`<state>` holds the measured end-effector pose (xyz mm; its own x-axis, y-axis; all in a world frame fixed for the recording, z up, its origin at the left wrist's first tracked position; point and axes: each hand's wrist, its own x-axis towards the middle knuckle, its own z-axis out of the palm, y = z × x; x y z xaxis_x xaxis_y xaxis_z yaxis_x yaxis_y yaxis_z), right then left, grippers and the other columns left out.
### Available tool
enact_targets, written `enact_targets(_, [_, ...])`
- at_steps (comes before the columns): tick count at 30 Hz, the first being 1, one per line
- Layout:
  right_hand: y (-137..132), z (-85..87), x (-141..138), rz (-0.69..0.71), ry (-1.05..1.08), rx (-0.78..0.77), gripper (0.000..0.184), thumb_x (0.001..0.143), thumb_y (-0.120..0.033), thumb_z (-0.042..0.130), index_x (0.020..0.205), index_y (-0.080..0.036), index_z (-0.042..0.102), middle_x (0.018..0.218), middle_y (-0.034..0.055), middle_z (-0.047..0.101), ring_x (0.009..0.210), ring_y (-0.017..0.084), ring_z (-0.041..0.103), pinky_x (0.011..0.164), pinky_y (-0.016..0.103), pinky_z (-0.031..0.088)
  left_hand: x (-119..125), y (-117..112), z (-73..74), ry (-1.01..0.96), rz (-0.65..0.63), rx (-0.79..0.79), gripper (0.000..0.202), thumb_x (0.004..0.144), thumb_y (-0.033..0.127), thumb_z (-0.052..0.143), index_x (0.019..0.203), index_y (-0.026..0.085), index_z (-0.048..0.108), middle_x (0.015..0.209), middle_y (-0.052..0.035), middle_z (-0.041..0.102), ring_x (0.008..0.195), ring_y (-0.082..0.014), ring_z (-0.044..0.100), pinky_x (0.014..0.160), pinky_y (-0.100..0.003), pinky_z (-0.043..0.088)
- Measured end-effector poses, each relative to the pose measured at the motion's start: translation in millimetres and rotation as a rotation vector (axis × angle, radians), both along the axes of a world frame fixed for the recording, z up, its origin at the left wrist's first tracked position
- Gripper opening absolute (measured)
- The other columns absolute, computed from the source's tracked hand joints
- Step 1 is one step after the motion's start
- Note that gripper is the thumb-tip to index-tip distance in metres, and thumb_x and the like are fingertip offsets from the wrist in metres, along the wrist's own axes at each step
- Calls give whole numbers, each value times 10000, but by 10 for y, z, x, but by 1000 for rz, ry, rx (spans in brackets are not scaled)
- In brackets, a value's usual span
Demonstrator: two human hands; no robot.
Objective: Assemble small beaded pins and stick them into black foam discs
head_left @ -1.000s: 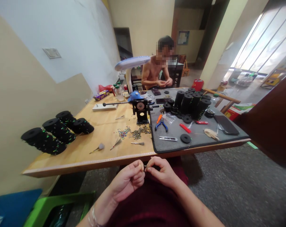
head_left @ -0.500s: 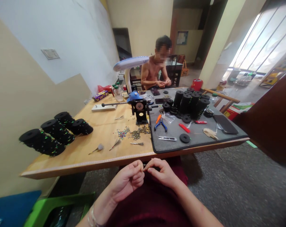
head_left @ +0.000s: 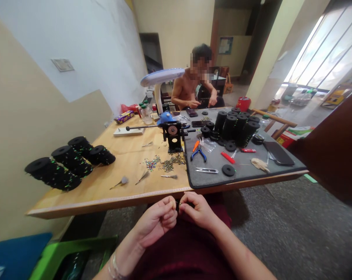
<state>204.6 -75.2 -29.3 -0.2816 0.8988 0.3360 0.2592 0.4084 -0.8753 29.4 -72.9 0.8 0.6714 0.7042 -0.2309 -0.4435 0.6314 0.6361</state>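
In front of the table edge, above my lap, my left hand (head_left: pixel 161 217) is closed in a pinch, thumb against the curled fingers. Close beside it, my right hand (head_left: pixel 197 212) pinches with thumb and forefinger. A tiny thing shows at the right fingertips, too small to name. What the left fingers hold is hidden. On the wood beyond lie several thin bristle-like bundles (head_left: pixel 143 177), a heap of small metal pieces (head_left: pixel 171 162) and small coloured beads (head_left: pixel 152 162).
Black foam spools (head_left: pixel 62 155) stand at left, more spools (head_left: pixel 230 126) on the grey mat (head_left: pixel 205 181). Pliers (head_left: pixel 198 153), snips (head_left: pixel 206 170) and a phone (head_left: pixel 277 153) lie there too. A black clamp-like device (head_left: pixel 173 138) and a lamp (head_left: pixel 161 77) stand mid-table. A person (head_left: pixel 190 85) sits opposite.
My right thumb and forefinger have closed nearer together, slightly apart from my left hand, which stays in place. The person opposite has parted their hands and reaches down.
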Motion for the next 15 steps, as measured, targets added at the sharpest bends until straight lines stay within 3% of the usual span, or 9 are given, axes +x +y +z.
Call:
enact_targets(10, [-41,-187,41,-22,-14,-43,207,850,-240,544,659,-194,609,653,9,681,679,156,598,761,299,426,4,5,36,22,3,5,221,800,239,623,679,142,466,495,80,274,443,-43,202,458,-190,164])
enact_targets(15, [-49,-137,61,18,-6,-39,125,832,-275,584,775,-198,664,782,21,707,762,168,617,803,302,424,10,8,20,69,-26,24,240,810,258,616,669,145,458,501,80,276,444,-41,193,457,-191,163])
